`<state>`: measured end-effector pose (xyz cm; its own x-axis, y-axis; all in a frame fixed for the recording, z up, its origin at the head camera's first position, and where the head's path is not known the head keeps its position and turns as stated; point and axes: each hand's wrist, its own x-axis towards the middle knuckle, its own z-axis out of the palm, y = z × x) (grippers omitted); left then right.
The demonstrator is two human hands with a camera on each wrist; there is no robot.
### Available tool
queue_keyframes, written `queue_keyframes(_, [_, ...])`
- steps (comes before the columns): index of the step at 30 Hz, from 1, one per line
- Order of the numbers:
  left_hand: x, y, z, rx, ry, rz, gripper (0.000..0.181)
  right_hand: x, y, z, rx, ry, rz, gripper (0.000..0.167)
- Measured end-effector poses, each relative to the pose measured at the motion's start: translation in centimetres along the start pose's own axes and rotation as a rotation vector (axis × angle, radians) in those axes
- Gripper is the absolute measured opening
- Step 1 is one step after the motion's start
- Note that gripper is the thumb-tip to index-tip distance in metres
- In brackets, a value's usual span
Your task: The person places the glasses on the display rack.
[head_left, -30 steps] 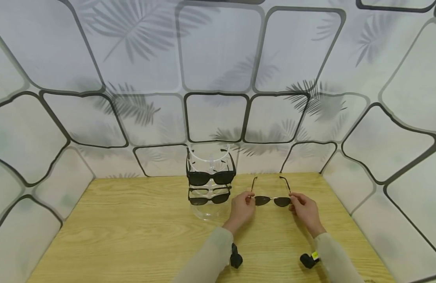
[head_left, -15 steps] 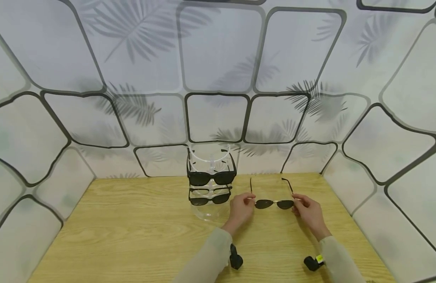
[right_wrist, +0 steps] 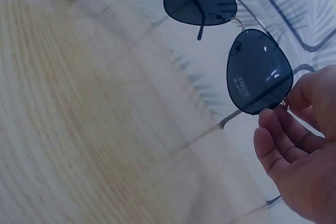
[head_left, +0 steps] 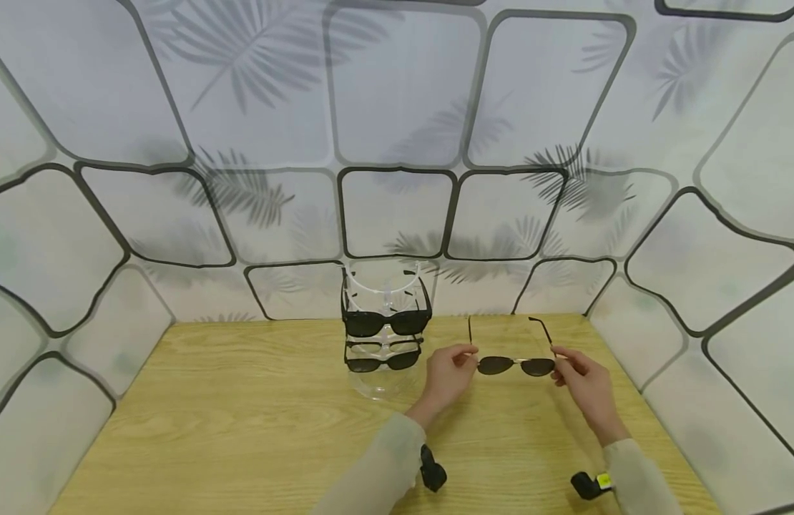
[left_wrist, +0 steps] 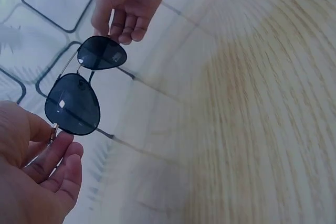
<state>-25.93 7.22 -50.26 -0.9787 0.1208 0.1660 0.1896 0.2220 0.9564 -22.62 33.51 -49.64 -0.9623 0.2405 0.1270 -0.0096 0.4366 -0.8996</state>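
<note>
Between my two hands is a pair of aviator sunglasses (head_left: 496, 365) with dark lenses, a thin metal bridge and both temples unfolded toward the back wall. My left hand (head_left: 450, 373) pinches the frame at its left hinge between thumb and fingers. At the opposite hinge my right hand (head_left: 589, 386) pinches it the same way. In the left wrist view the sunglasses (left_wrist: 73, 104) are held above the wooden surface, lenses facing me. Small white lettering shows on one lens (right_wrist: 260, 72) in the right wrist view.
Left of my hands a clear display stand (head_left: 375, 392) carries several pairs of glasses, with large black sunglasses (head_left: 365, 324) above others. The wooden table (head_left: 229, 415) meets patterned walls (head_left: 397, 214) at the back and sides.
Both hands have shifted right with the aviator sunglasses, farther from the display stand. The grip at each hinge has stayed. The glasses on the stand have not moved.
</note>
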Motion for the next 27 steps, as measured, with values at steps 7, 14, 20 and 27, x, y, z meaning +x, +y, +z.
queue_keyframes(7, [-0.3,2.0,-0.4,-0.019,0.028,0.052,0.017,-0.6,-1.8,-0.8,0.028,0.042,-0.068,0.036])
queue_keyframes(14, [-1.0,4.4,-1.4,-0.034,0.046,0.118,0.017,-1.1,-3.8,-1.5,0.039,0.058,-0.097,0.035])
queue_keyframes(20, [-1.7,6.8,-3.0,-0.029,0.045,0.182,0.018,-1.3,-5.7,-1.6,0.089,0.084,-0.121,0.034])
queue_keyframes(27, [-2.0,8.7,-5.2,-0.03,0.055,0.274,0.019,-1.6,-8.0,-1.2,0.093,0.098,-0.145,0.033])
